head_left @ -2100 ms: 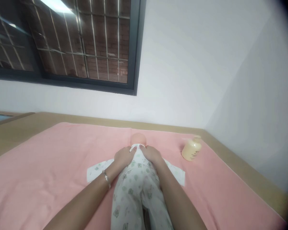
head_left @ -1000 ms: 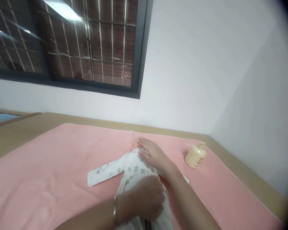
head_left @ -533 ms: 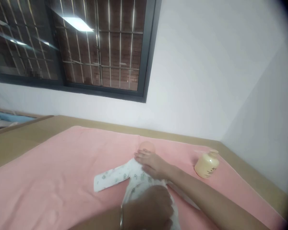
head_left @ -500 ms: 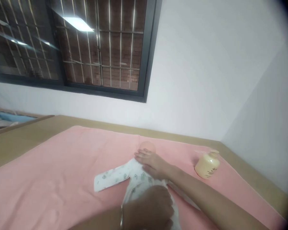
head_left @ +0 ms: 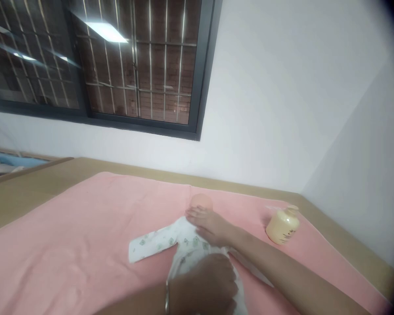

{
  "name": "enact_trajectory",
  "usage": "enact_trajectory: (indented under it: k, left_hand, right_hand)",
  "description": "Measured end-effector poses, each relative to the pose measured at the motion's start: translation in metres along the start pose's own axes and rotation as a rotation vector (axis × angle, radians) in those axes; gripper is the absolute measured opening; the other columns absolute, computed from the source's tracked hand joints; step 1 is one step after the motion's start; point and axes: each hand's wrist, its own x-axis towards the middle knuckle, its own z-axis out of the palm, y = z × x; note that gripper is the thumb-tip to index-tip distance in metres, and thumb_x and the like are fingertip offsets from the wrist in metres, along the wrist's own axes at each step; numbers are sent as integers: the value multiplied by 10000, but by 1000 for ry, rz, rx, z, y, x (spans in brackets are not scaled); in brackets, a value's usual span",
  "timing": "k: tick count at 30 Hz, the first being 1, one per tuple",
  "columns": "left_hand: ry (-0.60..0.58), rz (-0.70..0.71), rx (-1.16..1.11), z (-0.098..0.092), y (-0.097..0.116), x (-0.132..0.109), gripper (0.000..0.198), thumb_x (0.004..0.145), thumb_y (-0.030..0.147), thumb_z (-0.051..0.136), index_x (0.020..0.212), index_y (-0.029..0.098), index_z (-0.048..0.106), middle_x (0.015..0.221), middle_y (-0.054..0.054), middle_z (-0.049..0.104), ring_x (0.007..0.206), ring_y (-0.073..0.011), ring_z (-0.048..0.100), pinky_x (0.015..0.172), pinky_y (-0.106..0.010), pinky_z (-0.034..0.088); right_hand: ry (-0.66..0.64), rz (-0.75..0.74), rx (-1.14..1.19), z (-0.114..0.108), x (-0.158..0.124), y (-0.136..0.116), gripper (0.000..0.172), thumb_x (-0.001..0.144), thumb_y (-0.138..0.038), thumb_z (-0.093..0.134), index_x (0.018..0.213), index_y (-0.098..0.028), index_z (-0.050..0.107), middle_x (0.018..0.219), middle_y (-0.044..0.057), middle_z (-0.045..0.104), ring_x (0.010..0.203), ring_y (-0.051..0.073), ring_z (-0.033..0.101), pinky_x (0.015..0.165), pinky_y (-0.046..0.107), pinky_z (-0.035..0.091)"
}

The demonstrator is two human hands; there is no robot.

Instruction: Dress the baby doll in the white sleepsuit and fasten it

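Pink cloth (head_left: 68, 245) spreads below the barred window (head_left: 144, 65); on it, before me, lies a baby doll (head_left: 202, 200) in printed white clothes (head_left: 153, 243). My right hand (head_left: 213, 225) covers its neck, fingers extended; my left hand (head_left: 210, 284) curls over its lower body, grip unclear. I'd guess it's light, the clothes soft, best held at neck and hips.

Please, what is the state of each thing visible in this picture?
Pink cloth, spread out, creased at left.
Patterned garment, lying on the cloth, one sleeve stretched sideways.
Round head, partly covered.
Right hand, flat, fingers partly over the head.
Left hand, curled over the garment; grip unclear.
Bracelet, being worn.
Pump bottle, standing on the cloth.
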Motion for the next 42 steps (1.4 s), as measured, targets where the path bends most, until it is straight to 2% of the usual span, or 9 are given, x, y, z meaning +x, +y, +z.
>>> enact_trajectory:
  k: [7, 11, 15, 19, 23, 28, 33, 38, 42]
  left_hand:
    - [19, -2, -4, 1, 0, 0, 230, 799, 366, 553, 657, 187, 579, 623, -30, 564, 631, -174, 493, 636, -333, 402]
    - [24, 2, -4, 3, 0, -1, 229, 806, 348, 542, 645, 189, 578, 621, -34, 558, 626, -174, 487, 626, -332, 396]
    - [27, -1, -12, 3, 0, -1, 222, 801, 347, 544, 642, 196, 579, 620, -35, 554, 612, -173, 477, 626, -339, 388]
    - [44, -1, -17, 8, 0, 0, 216, 793, 348, 547, 637, 202, 574, 630, -42, 554, 619, -177, 476, 637, -344, 387]
    - [27, -6, -12, 13, 0, -1, 224, 797, 329, 537, 618, 195, 557, 589, -30, 526, 600, -170, 464, 617, -336, 380]
    - [37, -8, -19, 10, 0, 0, 221, 780, 339, 542, 616, 194, 524, 589, -24, 515, 605, -168, 461, 610, -332, 375]
    - [23, -28, -42, 4, 0, 3, 216, 744, 313, 567, 589, 195, 473, 567, -12, 498, 597, -162, 448, 598, -330, 376]
    - [32, -8, -49, 6, 0, 4, 186, 734, 283, 565, 604, 194, 466, 590, -13, 520, 628, -165, 469, 627, -333, 385]
    - [38, -28, -57, 6, 0, 3, 214, 734, 291, 557, 590, 192, 432, 588, -5, 513, 628, -162, 462, 632, -328, 377]
  right_hand:
    - [-30, 38, -8, 0, -3, -1, 498, 977, -359, 325, 1436, -179, 399, 1504, 91, 335, 1415, 217, 241, 1167, 461, 149]
    - [17, 68, -11, 0, -4, -1, 523, 983, -387, 315, 1452, -164, 369, 1518, 101, 297, 1425, 220, 208, 1168, 469, 135]
    - [-37, 78, -5, 1, -5, -1, 526, 983, -403, 313, 1455, -177, 366, 1516, 97, 302, 1424, 226, 212, 1167, 472, 143]
    - [45, 97, -18, 0, -5, -1, 533, 979, -394, 321, 1461, -168, 356, 1522, 100, 281, 1428, 230, 196, 1169, 477, 129]
    - [-13, 110, -10, 2, -4, -2, 521, 981, -378, 313, 1454, -166, 369, 1504, 97, 327, 1416, 229, 236, 1167, 469, 149]
    - [98, 94, -21, 3, -4, -1, 533, 983, -392, 307, 1450, -142, 370, 1518, 98, 297, 1425, 210, 211, 1176, 451, 122]
    - [-21, 91, -3, 3, -2, -1, 538, 986, -411, 302, 1452, -152, 370, 1519, 101, 293, 1418, 220, 231, 1172, 437, 145]
    - [40, 84, -18, -1, -1, -1, 563, 985, -409, 306, 1458, -106, 347, 1540, 123, 225, 1435, 216, 169, 1177, 416, 130]
    - [-37, 80, -43, -1, -1, 0, 554, 977, -407, 330, 1445, -114, 373, 1522, 128, 278, 1423, 235, 212, 1171, 440, 150]
